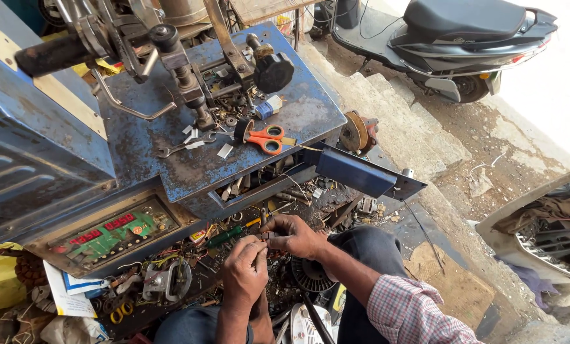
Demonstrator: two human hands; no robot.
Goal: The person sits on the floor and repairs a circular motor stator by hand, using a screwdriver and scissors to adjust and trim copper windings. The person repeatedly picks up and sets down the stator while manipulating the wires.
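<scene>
My left hand (243, 271) and my right hand (296, 234) meet low in the middle of the head view, just below a blue metal machine table (170, 165). Both hands pinch one small dark metal part (267, 236) between their fingertips. The part is too small to make out in detail. Under the hands lies a litter of wires, screws and scrap parts, with a black finned fan disc (310, 274) beside my right wrist. A green-handled screwdriver (224, 236) lies just left of the hands. My right sleeve is checked pink.
Orange-handled scissors (266, 138), a spanner (183, 147) and small bits lie on the blue table top. A green circuit panel with red displays (116, 230) sits at the left. A blue metal flap (361, 175) juts right. A parked scooter (463, 38) stands beyond stone steps (393, 114).
</scene>
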